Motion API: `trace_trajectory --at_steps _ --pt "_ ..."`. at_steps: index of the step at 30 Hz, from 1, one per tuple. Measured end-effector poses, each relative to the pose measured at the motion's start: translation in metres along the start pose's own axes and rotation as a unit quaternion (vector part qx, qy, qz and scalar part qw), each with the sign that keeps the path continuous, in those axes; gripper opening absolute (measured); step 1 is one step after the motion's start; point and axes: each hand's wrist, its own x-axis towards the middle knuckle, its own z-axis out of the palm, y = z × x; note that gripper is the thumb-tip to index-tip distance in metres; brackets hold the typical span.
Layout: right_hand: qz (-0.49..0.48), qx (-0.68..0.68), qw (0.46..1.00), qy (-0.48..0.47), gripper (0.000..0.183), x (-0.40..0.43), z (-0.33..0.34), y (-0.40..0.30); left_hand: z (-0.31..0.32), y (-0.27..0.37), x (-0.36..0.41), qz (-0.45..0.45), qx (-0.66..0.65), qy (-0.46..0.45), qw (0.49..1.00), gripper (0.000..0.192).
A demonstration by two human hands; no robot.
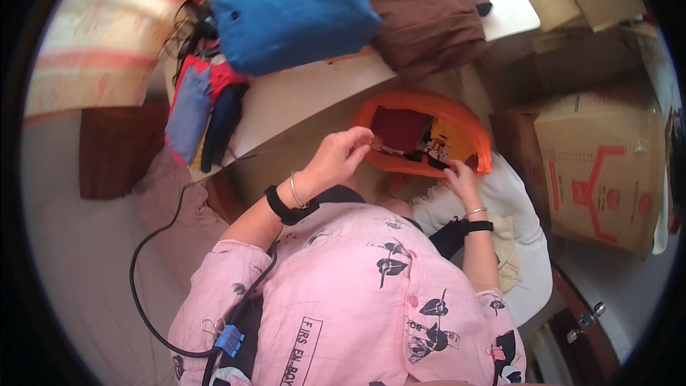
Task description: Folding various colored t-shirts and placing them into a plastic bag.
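Note:
An orange plastic bag (418, 99) stands with its mouth spread wide in front of me. Inside it lie a folded maroon cloth (399, 130), a yellow printed cloth (450, 136) and some dark pieces. My left hand (343, 153) hovers by the bag's left rim, fingers bent, thumb apart, nothing visible between them. At the near right rim, my right hand (462, 179) pinches the bag's edge; its fingertips are partly hidden. Beyond the bag, a blue folded cloth or garment (295, 16) and a brown cloth (423, 16) lie on the white table.
A pile of red, blue and navy clothes (201, 107) hangs at the white table's (316, 88) left corner. Cardboard boxes (600, 171) stand on the right. White ribbed fabric (514, 187) lies beside my right arm. A black cable (140, 289) loops at my left.

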Motion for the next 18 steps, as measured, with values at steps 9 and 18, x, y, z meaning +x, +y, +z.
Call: trace_trajectory --at_steps 9,18 --pt "-0.083 0.003 0.995 0.055 0.026 0.008 -0.119 -0.127 -0.111 -0.05 -0.025 0.056 0.191 0.286 0.937 0.014" --pt "-0.215 -0.088 0.972 0.033 0.024 -0.036 -0.068 -0.229 -0.206 -0.12 -0.065 -0.024 0.454 0.463 0.761 0.049"
